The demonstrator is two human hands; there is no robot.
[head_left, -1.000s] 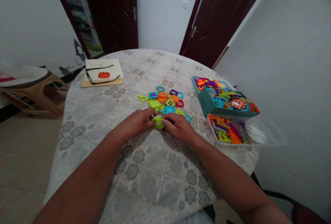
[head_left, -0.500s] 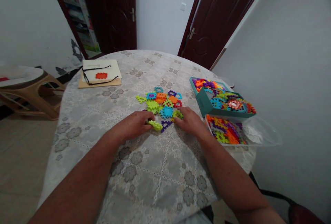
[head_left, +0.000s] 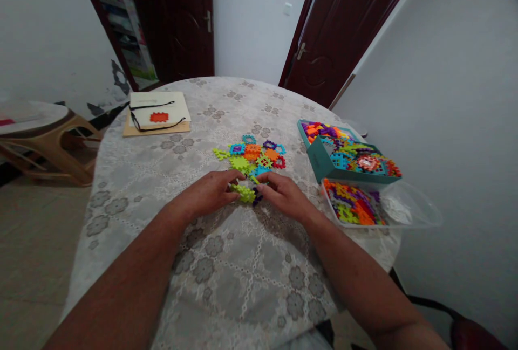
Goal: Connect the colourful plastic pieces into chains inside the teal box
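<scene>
My left hand pinches a lime-green building piece with toothed edges, low over the table at the near side of a pile. Close by on the right, my right hand grips another green building piece, seen nearly edge-on and partly hidden by the fingers. Whether the two green pieces touch, I cannot tell. Under the right fingertips shows part of a purple piece. Just beyond both hands lie several loose interlocking pieces, among them an orange piece, a flat lime piece and a blue piece.
At the right, a teal box and a clear plastic tub hold many coloured pieces. Back left, a book carries an orange piece and a black strap. A patterned cloth covers the round table.
My right hand has moved left with a green piece from the pile's right side, close to my left hand. The left hand has stayed nearly in place, keeping its lime-green piece.
</scene>
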